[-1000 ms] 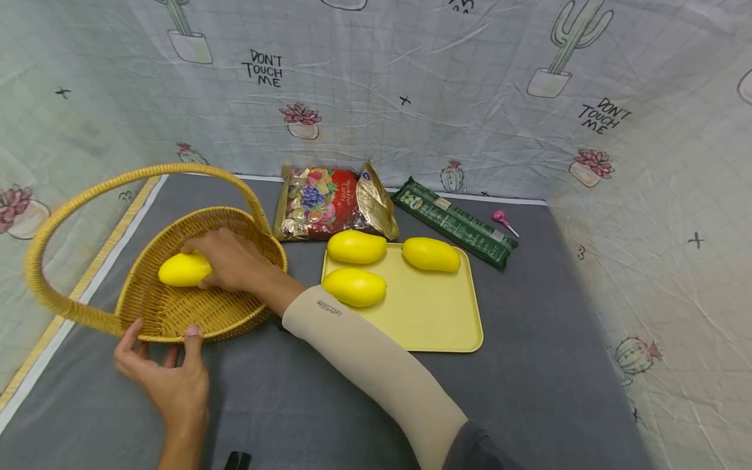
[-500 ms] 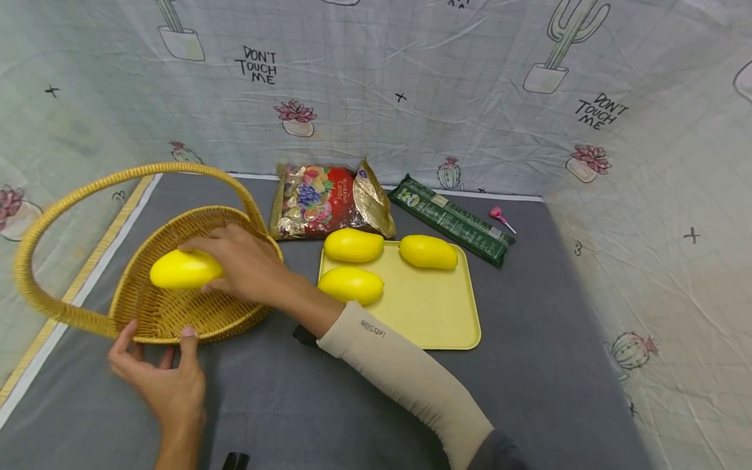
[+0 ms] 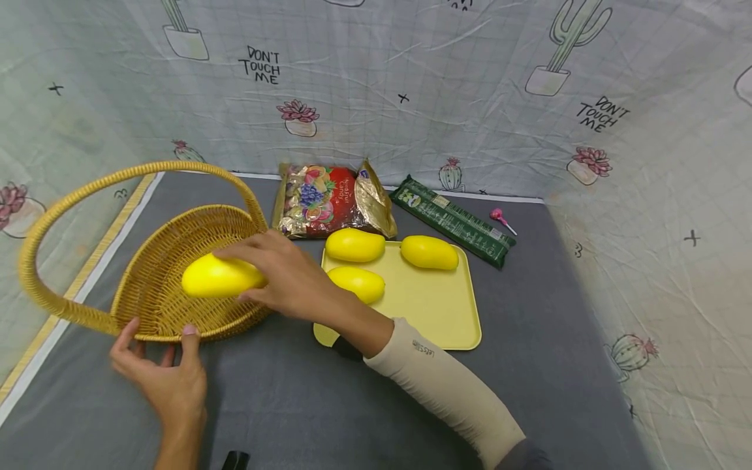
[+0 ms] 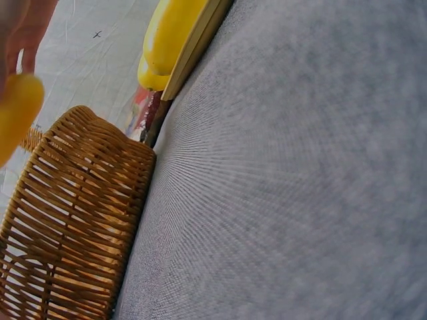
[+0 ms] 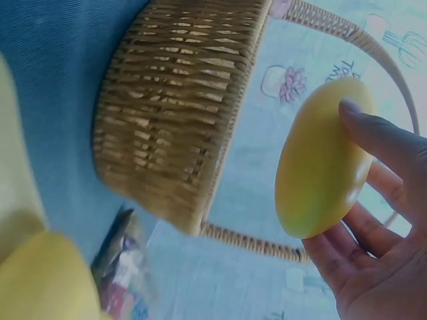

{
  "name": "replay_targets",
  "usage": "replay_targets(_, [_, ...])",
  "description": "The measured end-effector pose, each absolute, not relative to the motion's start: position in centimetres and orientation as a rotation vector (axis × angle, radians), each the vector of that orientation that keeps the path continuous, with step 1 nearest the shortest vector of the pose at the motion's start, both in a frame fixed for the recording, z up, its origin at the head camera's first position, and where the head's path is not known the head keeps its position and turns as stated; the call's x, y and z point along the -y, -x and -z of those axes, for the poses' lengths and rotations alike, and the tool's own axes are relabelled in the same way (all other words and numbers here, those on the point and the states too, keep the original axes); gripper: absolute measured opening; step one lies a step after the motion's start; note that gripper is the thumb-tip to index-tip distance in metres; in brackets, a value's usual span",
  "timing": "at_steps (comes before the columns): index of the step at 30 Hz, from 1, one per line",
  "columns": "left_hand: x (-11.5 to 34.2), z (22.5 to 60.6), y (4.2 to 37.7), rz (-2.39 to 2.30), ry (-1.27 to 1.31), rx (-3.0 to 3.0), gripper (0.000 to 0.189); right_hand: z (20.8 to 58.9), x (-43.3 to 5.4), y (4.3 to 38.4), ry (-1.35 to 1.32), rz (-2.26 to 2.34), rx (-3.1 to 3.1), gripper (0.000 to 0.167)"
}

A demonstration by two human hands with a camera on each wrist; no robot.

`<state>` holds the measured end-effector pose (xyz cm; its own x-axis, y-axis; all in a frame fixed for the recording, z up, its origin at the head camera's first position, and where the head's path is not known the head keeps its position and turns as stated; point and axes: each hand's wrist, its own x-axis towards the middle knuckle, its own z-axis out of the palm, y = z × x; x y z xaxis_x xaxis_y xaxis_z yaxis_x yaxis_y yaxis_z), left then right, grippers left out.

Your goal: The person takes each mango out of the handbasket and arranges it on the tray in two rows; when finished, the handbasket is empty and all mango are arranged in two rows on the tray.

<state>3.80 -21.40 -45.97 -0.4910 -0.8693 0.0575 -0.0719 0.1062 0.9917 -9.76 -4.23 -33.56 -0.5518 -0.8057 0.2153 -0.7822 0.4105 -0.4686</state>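
My right hand (image 3: 288, 274) grips a yellow mango (image 3: 219, 277) by its right end, thumb on one side and fingers on the other. In the right wrist view the mango (image 5: 323, 160) is up above the rim of the wicker basket (image 5: 180, 100). At the left of the table, my left hand (image 3: 167, 375) holds the near rim of that basket (image 3: 170, 241), whose tall handle arches over to the left. On the pale yellow tray (image 3: 429, 320) lie three more mangoes, one (image 3: 355, 245) at the back left, one (image 3: 429, 252) at the back right, another (image 3: 360, 283) partly behind my right hand.
Behind the tray lies a gold and red candy bag (image 3: 331, 202). Right of it is a long green packet (image 3: 452, 220), then a pink lollipop (image 3: 498, 215). A printed cloth (image 3: 411, 130) hangs along the back. A small black object (image 3: 236, 460) shows at the front edge.
My right hand has lifted the mango from inside the basket and carried it right, toward the basket's tray side. My left hand stays on the rim.
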Motion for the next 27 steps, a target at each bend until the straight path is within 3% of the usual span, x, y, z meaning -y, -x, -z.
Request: replay_targets(27, [21.3, 46.0, -3.8, 1.460, -0.909, 1.682, 0.070, 36.1, -8.7, 9.2, 1.245, 1.072, -2.734, 0.072])
